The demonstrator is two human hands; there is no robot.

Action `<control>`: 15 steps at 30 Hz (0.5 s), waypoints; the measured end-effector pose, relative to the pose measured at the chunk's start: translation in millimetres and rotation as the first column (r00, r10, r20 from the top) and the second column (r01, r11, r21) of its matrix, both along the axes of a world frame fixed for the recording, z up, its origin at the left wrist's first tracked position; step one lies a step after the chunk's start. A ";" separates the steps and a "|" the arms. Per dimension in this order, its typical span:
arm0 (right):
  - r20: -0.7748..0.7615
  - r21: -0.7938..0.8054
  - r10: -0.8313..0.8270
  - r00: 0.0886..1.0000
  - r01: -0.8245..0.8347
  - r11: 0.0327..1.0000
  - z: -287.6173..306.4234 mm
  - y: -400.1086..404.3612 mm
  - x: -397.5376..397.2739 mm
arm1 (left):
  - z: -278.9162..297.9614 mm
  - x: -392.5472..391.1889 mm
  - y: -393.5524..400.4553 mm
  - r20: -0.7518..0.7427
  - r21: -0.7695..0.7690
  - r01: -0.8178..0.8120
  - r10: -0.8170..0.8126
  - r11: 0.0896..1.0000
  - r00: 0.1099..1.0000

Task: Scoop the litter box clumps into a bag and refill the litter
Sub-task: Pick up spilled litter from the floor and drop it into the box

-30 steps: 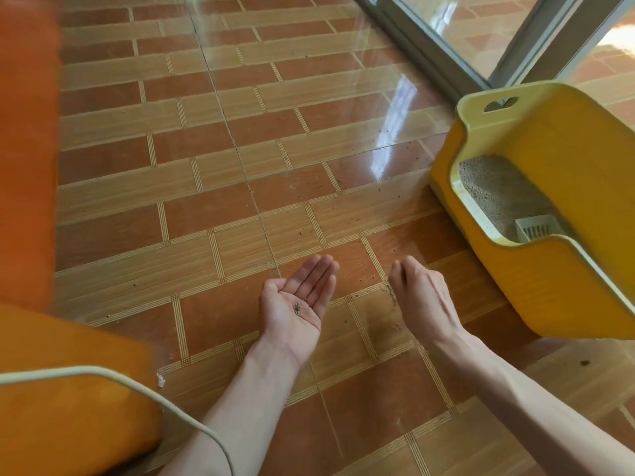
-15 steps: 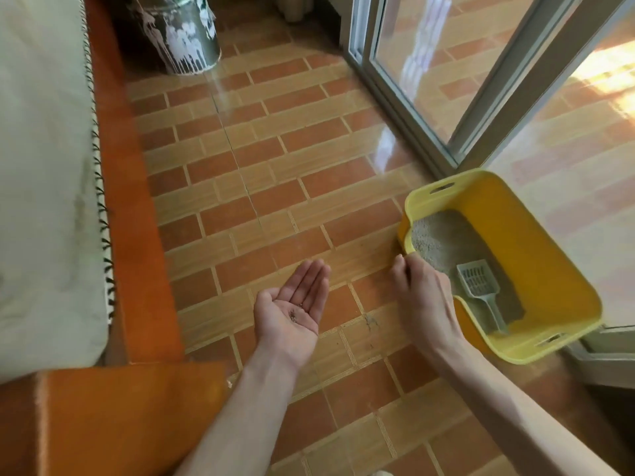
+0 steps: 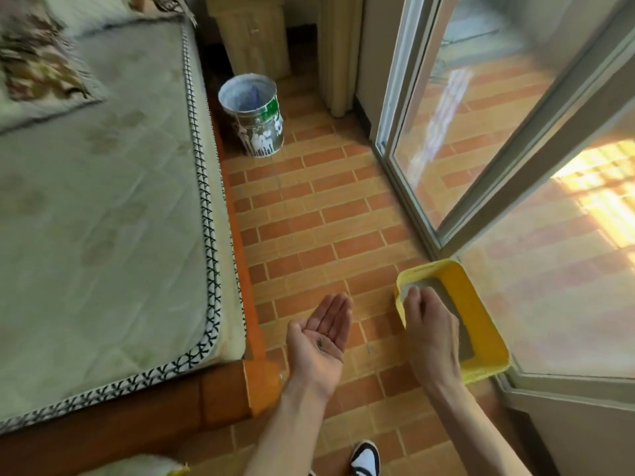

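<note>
A yellow litter box (image 3: 481, 310) with grey litter (image 3: 417, 285) sits on the tiled floor beside the sliding glass door. My left hand (image 3: 319, 334) is held palm up over the floor, fingers together, cupping a few dark litter grains (image 3: 321, 343). My right hand (image 3: 431, 328) hovers over the near end of the box with its fingers curled down and pinched together; whether they hold grains I cannot tell. This hand hides the scoop seen earlier and most of the litter.
A bed with a green mattress (image 3: 103, 218) and orange wooden frame (image 3: 237, 379) fills the left. A paint-stained bucket (image 3: 252, 115) lined with a bag stands at the far end of the floor strip. Sliding glass door (image 3: 481, 132) on the right. My shoe (image 3: 366, 456) shows at the bottom.
My view has risen and pulled back, bringing the bed and bucket into sight. My right hand moved from the floor to over the litter box; the left palm stays cupped.
</note>
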State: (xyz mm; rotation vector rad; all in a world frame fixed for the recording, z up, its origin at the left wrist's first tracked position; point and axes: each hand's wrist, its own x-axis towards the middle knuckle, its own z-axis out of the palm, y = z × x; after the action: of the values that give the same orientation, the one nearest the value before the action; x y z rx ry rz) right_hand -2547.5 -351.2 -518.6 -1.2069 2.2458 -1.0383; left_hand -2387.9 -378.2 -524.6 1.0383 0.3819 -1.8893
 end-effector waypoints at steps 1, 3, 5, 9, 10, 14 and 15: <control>0.005 -0.013 -0.001 1.000 0.001 1.000 22.9 1.9 3.2 | 26.3 1.7 1.2 -0.003 -0.009 -0.014 0.014 1.000 1.000; 0.018 -0.012 -0.009 1.000 0.010 1.000 60.8 9.8 9.0 | 73.1 6.5 7.5 -0.015 -0.018 -0.058 0.058 0.998 0.998; 0.039 -0.023 -0.016 0.999 0.017 1.000 91.6 18.2 17.0 | 114.9 14.5 13.2 -0.029 -0.043 -0.089 0.088 0.995 0.996; 0.093 -0.024 -0.047 0.995 0.049 0.998 139.7 35.2 35.0 | 177.9 31.8 25.6 -0.037 -0.099 -0.123 0.120 0.987 0.992; 0.108 -0.023 -0.051 0.993 0.053 0.998 150.0 40.8 39.5 | 188.0 36.8 30.4 -0.041 -0.109 -0.133 0.130 0.985 0.991; 0.176 -0.019 -0.050 0.983 0.054 0.998 181.1 55.3 50.9 | 212.2 51.4 41.6 -0.055 -0.139 -0.168 0.161 0.976 0.985; 0.192 -0.030 -0.040 0.981 0.046 0.998 187.0 56.4 52.2 | 216.0 52.2 43.3 -0.050 -0.143 -0.167 0.161 0.976 0.986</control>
State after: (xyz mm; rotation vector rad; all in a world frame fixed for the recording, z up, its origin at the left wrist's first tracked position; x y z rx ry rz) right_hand -2495.2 -294.8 -331.6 -1.0289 2.1221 -1.1614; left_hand -2335.7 -334.9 -308.6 0.8480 0.3341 -1.7630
